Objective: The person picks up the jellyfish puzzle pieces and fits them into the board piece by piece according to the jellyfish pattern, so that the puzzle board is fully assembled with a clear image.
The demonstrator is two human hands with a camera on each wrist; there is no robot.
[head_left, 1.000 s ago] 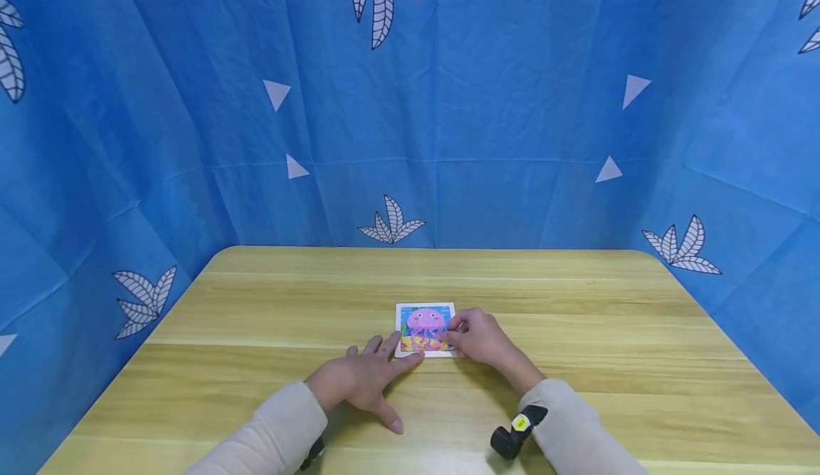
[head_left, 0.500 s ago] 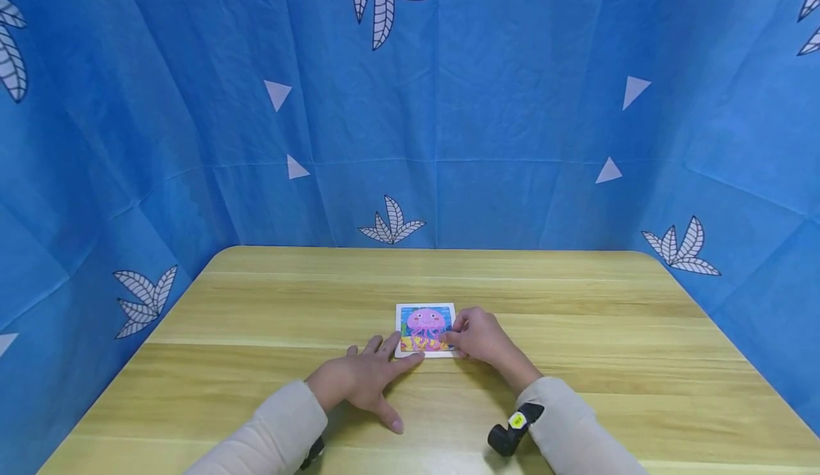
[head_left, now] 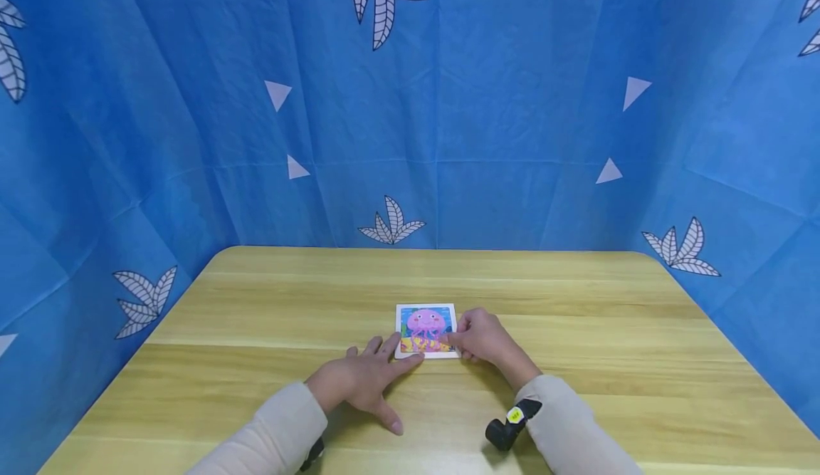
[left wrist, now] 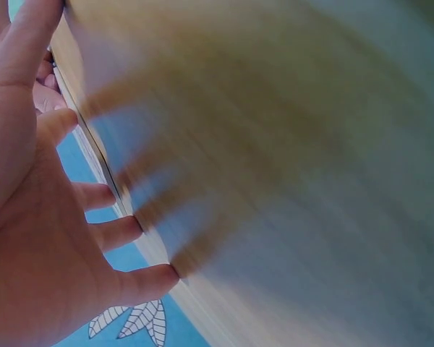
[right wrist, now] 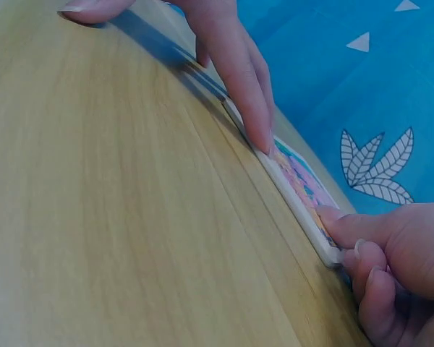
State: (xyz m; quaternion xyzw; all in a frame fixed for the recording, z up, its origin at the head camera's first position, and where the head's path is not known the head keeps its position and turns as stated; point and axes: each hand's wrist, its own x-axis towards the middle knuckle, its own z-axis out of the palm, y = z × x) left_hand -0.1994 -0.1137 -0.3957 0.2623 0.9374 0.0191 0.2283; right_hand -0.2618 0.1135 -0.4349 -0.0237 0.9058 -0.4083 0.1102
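In the head view, a small square picture board (head_left: 426, 320) with a white border lies flat on the table; it shows a pink jellyfish. My left hand (head_left: 366, 377) is spread at its lower left, with fingertips on the border and the thumb out on the wood. The right hand (head_left: 485, 336) grips the lower right corner. Seen from the right wrist, its thumb (right wrist: 347, 225) lies on the picture while the other fingers curl against the board's side. The thumb and fingers cover part of that corner. The left wrist view shows the left hand (left wrist: 50, 217) with its fingers apart.
The wooden table (head_left: 288, 304) has light grain and rounded far corners. Behind it and along both sides hangs a blue curtain (head_left: 487, 105) with white leaves and triangles. A black wrist camera (head_left: 512, 425) sits by the right cuff.
The right hand has shifted slightly right at the board's corner, and more of the white right border shows beside the picture. The left hand stays in place.
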